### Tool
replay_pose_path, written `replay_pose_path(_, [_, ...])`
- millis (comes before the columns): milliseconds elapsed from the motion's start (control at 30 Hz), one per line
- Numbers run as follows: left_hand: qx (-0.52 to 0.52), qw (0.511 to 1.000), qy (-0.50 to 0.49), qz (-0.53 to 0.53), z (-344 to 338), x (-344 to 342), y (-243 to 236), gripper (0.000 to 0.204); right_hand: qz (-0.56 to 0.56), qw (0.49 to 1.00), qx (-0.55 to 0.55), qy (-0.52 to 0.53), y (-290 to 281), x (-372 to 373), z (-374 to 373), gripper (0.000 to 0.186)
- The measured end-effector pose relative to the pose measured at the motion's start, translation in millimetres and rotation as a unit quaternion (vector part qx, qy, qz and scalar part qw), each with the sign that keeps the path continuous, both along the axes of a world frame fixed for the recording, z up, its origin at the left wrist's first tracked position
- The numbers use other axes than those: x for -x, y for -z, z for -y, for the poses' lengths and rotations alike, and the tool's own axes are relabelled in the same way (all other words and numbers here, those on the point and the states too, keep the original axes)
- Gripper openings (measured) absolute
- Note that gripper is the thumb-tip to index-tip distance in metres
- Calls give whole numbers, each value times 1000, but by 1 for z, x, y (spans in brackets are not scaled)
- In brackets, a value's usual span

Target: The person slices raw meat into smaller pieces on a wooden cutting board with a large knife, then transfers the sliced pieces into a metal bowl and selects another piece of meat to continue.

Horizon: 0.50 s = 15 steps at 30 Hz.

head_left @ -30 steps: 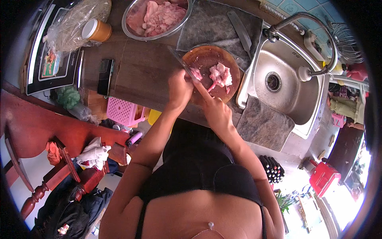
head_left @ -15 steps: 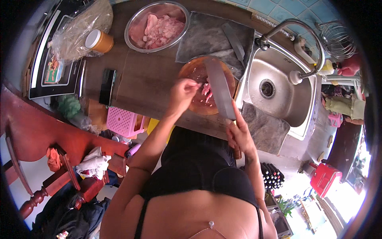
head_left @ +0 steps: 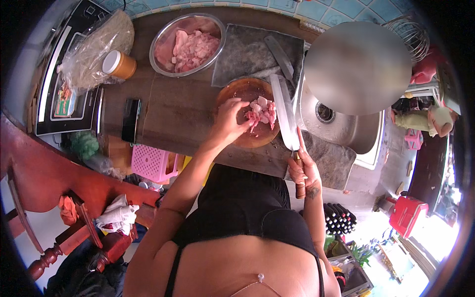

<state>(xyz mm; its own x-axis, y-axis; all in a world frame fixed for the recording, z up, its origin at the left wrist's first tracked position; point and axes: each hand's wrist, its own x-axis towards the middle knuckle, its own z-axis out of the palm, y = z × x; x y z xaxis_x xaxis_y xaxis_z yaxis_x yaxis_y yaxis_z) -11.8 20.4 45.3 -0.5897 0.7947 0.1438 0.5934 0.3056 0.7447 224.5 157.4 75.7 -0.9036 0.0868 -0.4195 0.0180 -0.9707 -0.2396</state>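
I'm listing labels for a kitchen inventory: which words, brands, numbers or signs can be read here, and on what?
None can be quoted reliably.
Green-and-red packet: printed, too small to read.
Black glass panel: small pale marks, too small to read.
Jar: no readable lettering on the visible side.
Large knife: no lettering visible on the blade.

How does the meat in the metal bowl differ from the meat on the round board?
The bowl meat forms a larger heap than the board meat. No hand is at the bowl meat, while the left hand is at the board meat's edge. Both are pinkish.
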Motion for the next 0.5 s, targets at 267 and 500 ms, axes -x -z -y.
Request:
replay_pose_path(267, [141,976,120,-115,-64,-27,-18,40,-28,996,-7,82,-22,-4,8,64])
replay_pose_path(500, [83,940,327,-58,-31,28,-9,23,-9,994,-38,104,-24,-31,17,59])
